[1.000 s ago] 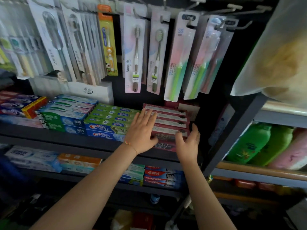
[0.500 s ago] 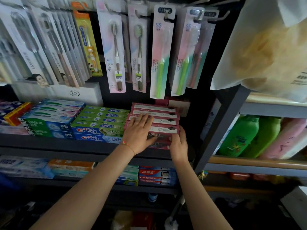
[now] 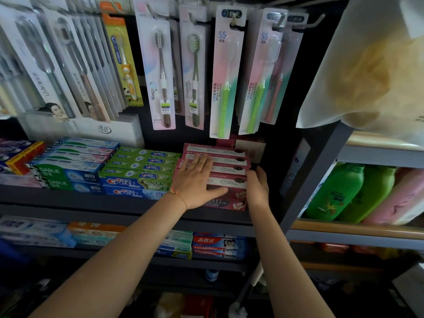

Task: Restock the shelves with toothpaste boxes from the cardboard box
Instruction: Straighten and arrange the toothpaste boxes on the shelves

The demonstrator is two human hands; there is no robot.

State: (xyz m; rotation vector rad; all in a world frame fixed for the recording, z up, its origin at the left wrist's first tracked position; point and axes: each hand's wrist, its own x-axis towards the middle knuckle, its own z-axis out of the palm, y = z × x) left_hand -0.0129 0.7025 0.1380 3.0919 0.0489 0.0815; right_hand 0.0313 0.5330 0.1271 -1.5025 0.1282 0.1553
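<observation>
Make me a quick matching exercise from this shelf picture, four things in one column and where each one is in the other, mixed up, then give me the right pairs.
Things:
1. red toothpaste boxes
2. green Crest boxes
3. green-handled toothbrush packs
4. green bottles

Places:
A. hanging on hooks above the toothpaste
B. under the left hand, with the right hand at their right end
C. on the neighbouring shelf unit to the right
D. stacked directly left of the red boxes

Pairs: 1-B, 2-D, 3-A, 4-C
</observation>
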